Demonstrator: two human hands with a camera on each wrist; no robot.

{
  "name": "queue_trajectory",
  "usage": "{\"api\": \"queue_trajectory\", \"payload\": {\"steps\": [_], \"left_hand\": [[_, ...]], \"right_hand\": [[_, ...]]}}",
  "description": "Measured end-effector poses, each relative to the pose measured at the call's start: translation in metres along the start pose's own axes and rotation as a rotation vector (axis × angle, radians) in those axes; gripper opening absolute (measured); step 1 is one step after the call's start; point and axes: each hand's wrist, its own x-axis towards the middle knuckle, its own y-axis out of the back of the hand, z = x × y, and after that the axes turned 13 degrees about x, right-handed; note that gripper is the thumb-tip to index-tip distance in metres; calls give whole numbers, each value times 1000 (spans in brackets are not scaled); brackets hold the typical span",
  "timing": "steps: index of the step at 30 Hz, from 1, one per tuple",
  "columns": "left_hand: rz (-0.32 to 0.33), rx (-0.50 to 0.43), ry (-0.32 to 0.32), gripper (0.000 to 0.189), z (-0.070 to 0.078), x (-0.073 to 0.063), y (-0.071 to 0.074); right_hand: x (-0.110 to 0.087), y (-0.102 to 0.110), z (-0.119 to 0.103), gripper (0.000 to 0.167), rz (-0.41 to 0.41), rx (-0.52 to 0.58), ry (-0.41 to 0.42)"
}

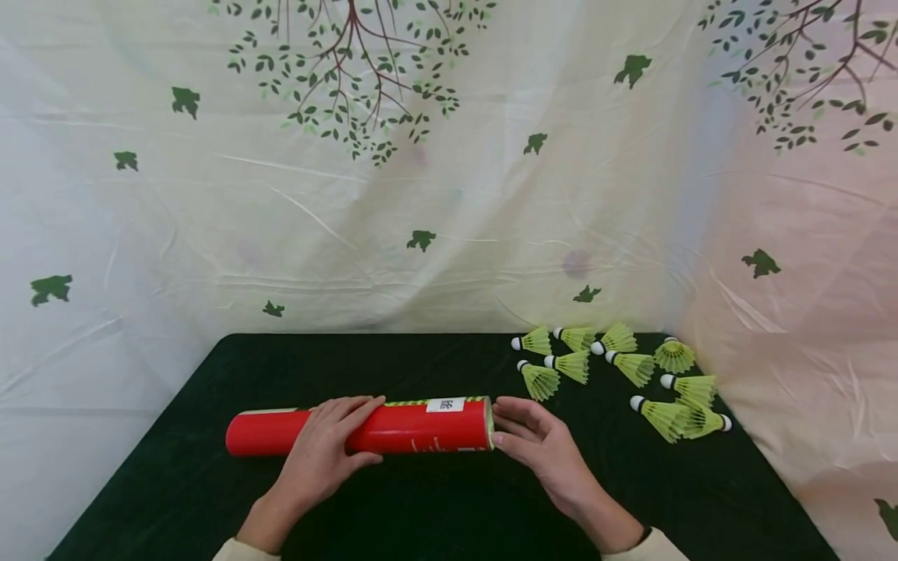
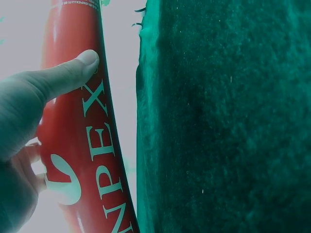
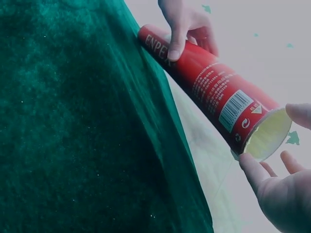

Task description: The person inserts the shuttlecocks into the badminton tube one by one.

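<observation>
The left hand (image 1: 316, 448) curls round the red tube (image 1: 421, 428), fingers over its top, thumb on the near side; the right hand (image 1: 550, 456) is loosely spread, fingertips at the open mouth, without a closed hold; the tube runs crosswise through the left grip, probably light and stiff, its glossy wall perhaps slippery; mid-body seems the surest hold, the thin rim likelier to dent; beyond the right hand lie yellow shuttlecocks (image 1: 634, 368), their skirts likely fragile.
</observation>
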Motion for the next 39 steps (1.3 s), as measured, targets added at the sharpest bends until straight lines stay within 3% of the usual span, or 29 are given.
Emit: {"api": "queue_trajectory", "payload": {"steps": [14,22,30,39], "left_hand": [[-19,-10,-11,86,-2,2,1],[-17,3,-11,86,-3,1,0],[-10,3,-11,87,-3,0,0],[-11,0,-11,87,-2,0,1]], "right_hand": [[5,7,4,57,9,-7,32],[18,16,10,46,169,-130,159],[34,40,16,46,267,-194,182],[55,68,17,48,377,-346,216]]}}
